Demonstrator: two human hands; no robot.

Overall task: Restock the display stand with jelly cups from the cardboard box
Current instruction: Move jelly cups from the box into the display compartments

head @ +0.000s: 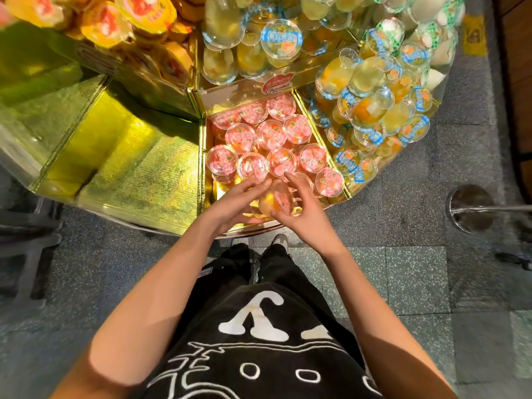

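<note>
Placement seems under way: the right hand (305, 216) curls round a tilted jelly cup (277, 200) at the front of the pink-lidded compartment (223, 189), the left hand (234, 204) steadies it with straight fingers, and next it needs righting into the front gap.

One part-legible label
The red label (277, 83) on the stand (202, 168) shows script starting "Chao"; print on the lids (240, 136) is too blurred.

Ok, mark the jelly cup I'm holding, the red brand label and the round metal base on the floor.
jelly cup (277, 200), head view: clear side wall.
red brand label (277, 83), head view: middle of printed face.
round metal base (467, 207), head view: top of the disc.
</note>
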